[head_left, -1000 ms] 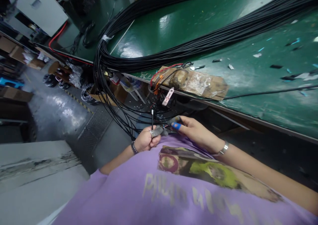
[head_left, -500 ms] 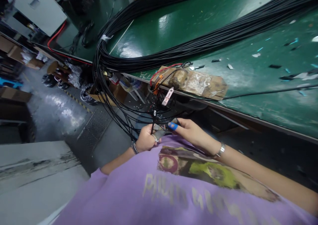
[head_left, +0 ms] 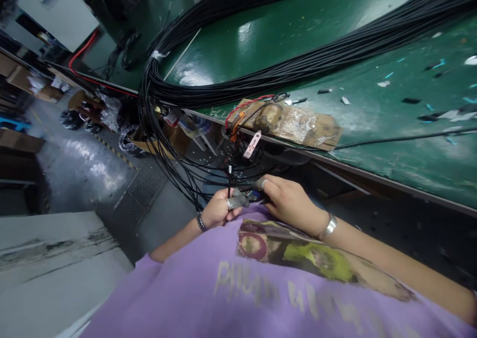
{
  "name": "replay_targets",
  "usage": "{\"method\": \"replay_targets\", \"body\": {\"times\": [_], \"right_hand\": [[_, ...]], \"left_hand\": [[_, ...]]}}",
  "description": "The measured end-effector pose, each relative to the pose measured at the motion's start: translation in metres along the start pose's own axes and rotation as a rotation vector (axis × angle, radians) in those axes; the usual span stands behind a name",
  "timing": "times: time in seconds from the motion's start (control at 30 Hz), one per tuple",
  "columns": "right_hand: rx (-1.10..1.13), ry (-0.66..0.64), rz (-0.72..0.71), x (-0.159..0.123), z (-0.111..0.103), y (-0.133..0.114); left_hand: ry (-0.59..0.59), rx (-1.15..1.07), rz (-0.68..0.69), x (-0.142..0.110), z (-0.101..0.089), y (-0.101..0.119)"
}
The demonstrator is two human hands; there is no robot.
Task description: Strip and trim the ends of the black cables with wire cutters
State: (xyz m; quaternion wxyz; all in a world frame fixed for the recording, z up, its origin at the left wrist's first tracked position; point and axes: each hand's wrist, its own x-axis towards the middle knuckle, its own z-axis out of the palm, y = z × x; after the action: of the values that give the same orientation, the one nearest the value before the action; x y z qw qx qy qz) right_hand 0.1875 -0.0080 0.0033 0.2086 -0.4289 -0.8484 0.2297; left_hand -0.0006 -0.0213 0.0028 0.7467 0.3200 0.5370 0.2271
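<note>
Our left hand (head_left: 218,210) closed on 1 upright black cable (head_left: 229,181) | our right hand (head_left: 292,199) at bared wires (head_left: 252,194), grip hidden | what's left, we can't tell | bundle (head_left: 238,93) on bench (head_left: 402,164)

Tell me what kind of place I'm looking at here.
Probably a cable-assembly workshop: a thick bundle of black cables loops over a green workbench, black and blue offcuts litter its top, and both hands work at a cable end with thin coloured wires.
</note>
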Motion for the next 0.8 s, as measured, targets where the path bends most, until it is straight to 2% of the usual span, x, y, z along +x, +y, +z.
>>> {"method": "replay_targets", "body": {"times": [0.1, 0.2, 0.3, 0.4, 0.5, 0.6, 0.67, 0.8], "right_hand": [[0.142, 0.043, 0.105, -0.003, 0.005, 0.005], [0.303, -0.029, 0.183, -0.005, 0.008, 0.006], [0.372, -0.103, 0.199, -0.007, 0.009, 0.004], [0.402, -0.109, 0.187, -0.007, 0.011, 0.002], [0.35, -0.032, 0.199, -0.005, 0.014, 0.003], [0.198, 0.038, 0.154, -0.002, 0.014, 0.003], [0.097, 0.007, 0.089, 0.001, 0.011, 0.001], [-0.035, -0.139, 0.025, 0.006, 0.001, -0.005]], "left_hand": [[0.025, -0.008, 0.023, 0.0, 0.001, -0.001], [0.081, -0.022, 0.071, 0.0, 0.004, -0.002], [0.138, -0.039, 0.12, 0.002, 0.004, -0.004], [0.164, -0.052, 0.149, 0.004, 0.004, -0.006], [0.161, -0.05, 0.152, 0.004, 0.004, -0.005], [0.148, -0.009, 0.148, 0.002, 0.005, -0.003], [0.136, 0.023, 0.142, 0.001, 0.006, 0.0], [0.152, 0.059, 0.11, 0.0, 0.009, 0.003]]}}
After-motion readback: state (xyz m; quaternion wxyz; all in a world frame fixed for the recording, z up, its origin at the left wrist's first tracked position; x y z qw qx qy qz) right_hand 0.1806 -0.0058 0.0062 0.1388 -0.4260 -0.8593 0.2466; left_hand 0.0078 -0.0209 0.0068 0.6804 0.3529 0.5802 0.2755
